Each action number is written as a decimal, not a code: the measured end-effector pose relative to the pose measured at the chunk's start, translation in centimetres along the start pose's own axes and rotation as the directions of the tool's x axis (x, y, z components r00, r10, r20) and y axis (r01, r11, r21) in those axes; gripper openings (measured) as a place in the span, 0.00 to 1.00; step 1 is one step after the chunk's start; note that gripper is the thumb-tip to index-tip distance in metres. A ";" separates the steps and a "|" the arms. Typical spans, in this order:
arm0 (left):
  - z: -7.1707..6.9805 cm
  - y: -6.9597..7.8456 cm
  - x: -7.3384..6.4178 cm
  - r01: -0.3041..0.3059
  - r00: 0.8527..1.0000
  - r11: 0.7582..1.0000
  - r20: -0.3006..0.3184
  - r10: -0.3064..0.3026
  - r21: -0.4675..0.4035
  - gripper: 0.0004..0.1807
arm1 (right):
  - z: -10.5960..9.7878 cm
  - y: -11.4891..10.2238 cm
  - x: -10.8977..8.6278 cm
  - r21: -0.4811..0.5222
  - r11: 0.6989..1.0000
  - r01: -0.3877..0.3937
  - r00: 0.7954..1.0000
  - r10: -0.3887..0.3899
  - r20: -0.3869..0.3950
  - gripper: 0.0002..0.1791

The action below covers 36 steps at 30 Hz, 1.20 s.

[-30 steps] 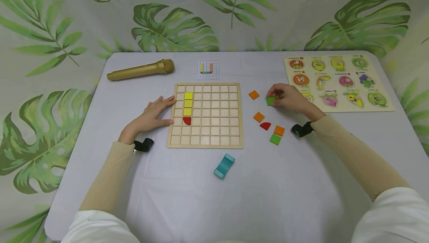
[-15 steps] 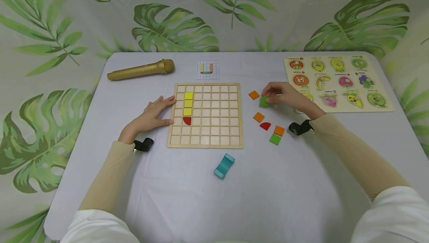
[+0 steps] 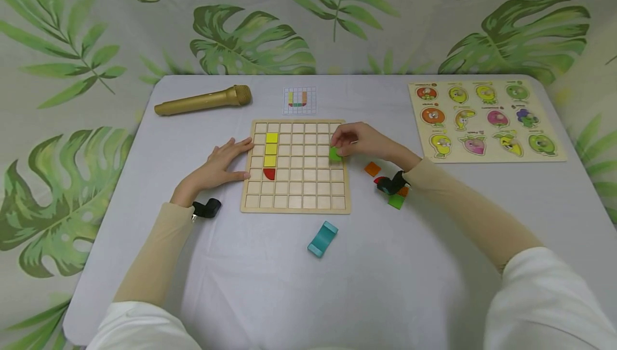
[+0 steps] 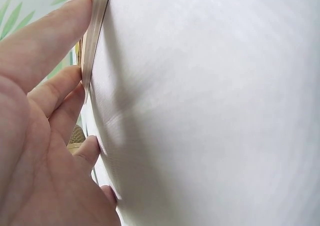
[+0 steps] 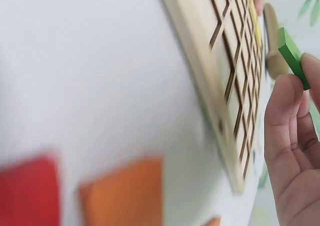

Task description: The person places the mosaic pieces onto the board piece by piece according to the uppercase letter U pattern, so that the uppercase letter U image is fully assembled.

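Observation:
A wooden grid board [image 3: 295, 209] lies mid-table, with several yellow square tiles [image 3: 271, 149] in one column and a red quarter-circle tile [image 3: 269, 174] just below them. My left hand [image 3: 218, 166] rests at the board's left edge, fingers spread, thumb and fingertips touching its side. My right hand [image 3: 363, 141] pinches a green square tile [image 5: 294, 58] between thumb and finger. It holds the tile over the board's right columns, raised above the grid in the right wrist view. Right of the board lie an orange tile [image 3: 373, 169] and another green tile [image 3: 396, 202], partly under the wrist camera.
A small pattern card [image 3: 299, 101] lies behind the board, a gold microphone [image 3: 202, 102] at back left. A fruit puzzle board [image 3: 487, 119] is at back right. A teal curved block [image 3: 322, 239] sits in front of the board.
My right hand has carried the green tile left, from the loose tiles to over the board's right side. My left hand stays at the board's edge.

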State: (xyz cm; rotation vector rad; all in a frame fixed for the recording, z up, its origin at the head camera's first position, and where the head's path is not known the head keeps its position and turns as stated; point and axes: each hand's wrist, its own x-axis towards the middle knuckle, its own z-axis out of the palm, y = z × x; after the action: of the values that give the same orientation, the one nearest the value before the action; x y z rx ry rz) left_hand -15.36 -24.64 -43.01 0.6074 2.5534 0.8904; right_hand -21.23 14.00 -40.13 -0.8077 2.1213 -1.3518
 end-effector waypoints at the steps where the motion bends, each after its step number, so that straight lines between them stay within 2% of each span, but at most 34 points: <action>1: 0.0 0.0 0.0 0.001 1.000 1.000 0.000 -0.001 -0.001 0.42 | 0.5 -0.3 0.5 0.007 1.000 0.006 1.000 -0.006 0.015 0.07; 8: 0.0 0.1 0.0 0.001 1.000 1.000 0.003 -0.001 -0.004 0.41 | 3.7 -1.3 3.4 0.012 0.999 0.038 0.995 -0.039 0.096 0.06; 13: -0.1 0.1 -0.1 0.004 1.000 1.000 0.001 -0.004 -0.004 0.41 | 6.0 -1.8 5.2 -0.013 1.000 0.014 0.991 -0.012 0.131 0.06; 19: 0.0 0.0 0.0 0.004 1.000 1.000 -0.003 -0.004 -0.007 0.41 | 7.8 -2.5 6.8 -0.126 0.991 0.035 0.989 -0.016 0.146 0.06; 26: 0.0 -0.1 0.0 0.005 1.000 1.000 -0.002 -0.005 -0.009 0.41 | 8.8 -3.4 7.4 -0.285 0.956 0.065 0.988 -0.021 0.156 0.05; 34: 0.0 -0.1 0.0 0.000 1.000 1.000 -0.004 0.000 -0.012 0.41 | 9.3 -4.1 7.3 -0.385 0.919 0.081 0.982 -0.007 0.189 0.05; 36: 0.0 0.0 0.0 0.000 1.000 1.000 -0.004 0.000 -0.012 0.41 | 9.2 -4.0 7.2 -0.384 0.919 0.087 0.981 -0.011 0.194 0.05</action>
State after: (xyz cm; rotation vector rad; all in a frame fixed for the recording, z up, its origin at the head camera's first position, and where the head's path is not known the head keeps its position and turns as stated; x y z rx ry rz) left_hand -15.39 -24.61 -43.06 0.6030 2.5493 0.9072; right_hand -19.16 1.87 -40.68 -1.1054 2.2588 -0.8369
